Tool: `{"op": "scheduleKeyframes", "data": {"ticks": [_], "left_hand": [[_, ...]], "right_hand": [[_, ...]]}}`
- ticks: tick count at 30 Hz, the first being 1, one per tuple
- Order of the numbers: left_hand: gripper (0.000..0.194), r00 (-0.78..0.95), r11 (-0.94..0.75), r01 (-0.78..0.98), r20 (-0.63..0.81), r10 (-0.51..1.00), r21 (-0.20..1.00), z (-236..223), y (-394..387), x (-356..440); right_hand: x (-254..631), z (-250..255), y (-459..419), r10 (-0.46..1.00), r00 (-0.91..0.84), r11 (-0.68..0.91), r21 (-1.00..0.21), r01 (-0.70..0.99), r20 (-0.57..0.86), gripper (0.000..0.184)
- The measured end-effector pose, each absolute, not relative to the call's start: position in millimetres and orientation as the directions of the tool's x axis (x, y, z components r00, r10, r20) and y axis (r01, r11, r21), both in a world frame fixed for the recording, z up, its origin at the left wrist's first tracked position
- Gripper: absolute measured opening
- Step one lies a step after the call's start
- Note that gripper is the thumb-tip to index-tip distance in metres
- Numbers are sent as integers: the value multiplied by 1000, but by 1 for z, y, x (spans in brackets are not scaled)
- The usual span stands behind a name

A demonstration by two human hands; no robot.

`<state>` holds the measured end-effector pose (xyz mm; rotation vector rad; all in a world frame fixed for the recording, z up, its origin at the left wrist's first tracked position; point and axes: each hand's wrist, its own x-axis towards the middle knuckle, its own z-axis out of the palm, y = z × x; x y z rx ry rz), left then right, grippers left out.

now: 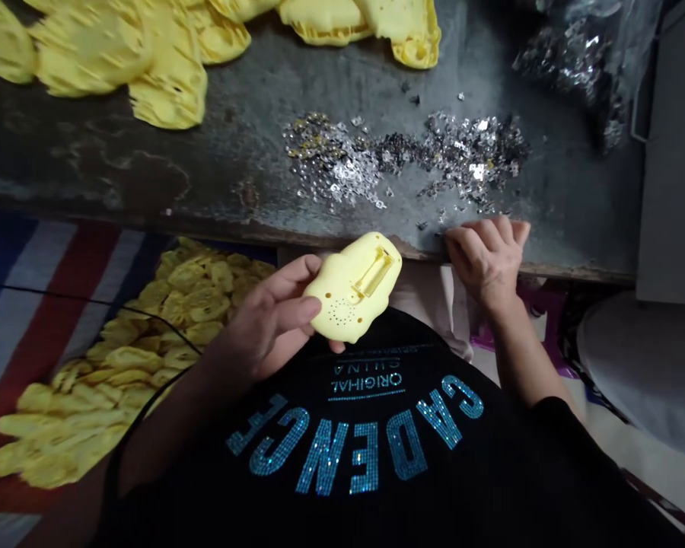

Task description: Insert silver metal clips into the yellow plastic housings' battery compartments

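Observation:
My left hand (277, 316) grips a yellow plastic shell (351, 323) by its left side, thumb on top. The shell is held in front of my chest, just off the table's front edge. An oblong battery recess, a cluster of small speaker holes and a few screw holes show on its upturned face. My right hand (488, 262) rests at the table edge with its fingers curled and fingertips hidden; whether anything is in them I cannot make out. Just beyond it, small shiny metal pieces (473, 148) lie in a loose spread, joined to a second heap on the left.
More yellow shells (171, 84) are piled along the back left of the dark table (234, 167). A clear bag (582, 46) of metal pieces stands back right, beside a grey panel (673, 167). Many yellow parts (119, 373) lie lower left on striped sheeting (46, 342), a thin cable crossing them.

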<state>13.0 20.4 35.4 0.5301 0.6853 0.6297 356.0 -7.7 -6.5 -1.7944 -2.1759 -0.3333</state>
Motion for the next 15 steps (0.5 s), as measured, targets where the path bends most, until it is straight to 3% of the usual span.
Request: {"op": "scheduleKeyframes", "data": {"ticks": [3,7,10,15], "left_hand": [[26,651,693,-367,-360,668,621,31,22,14],[31,689,689,-407,-293,663,600,28,24,18],[32,704,691,-414,-272,656,593,28,25,19],[41,679,707,-418,-320,660,571,24,22,18]], "right_hand": [[361,-2,-23,904,-194,232,-57,971,381,11],[367,5,-27,916,-41,188,-337,922,400,9],[372,6,-16,945,9,162,-490,857,328,12],[376,4,3,984,-49,133,-516,847,173,13]]}}
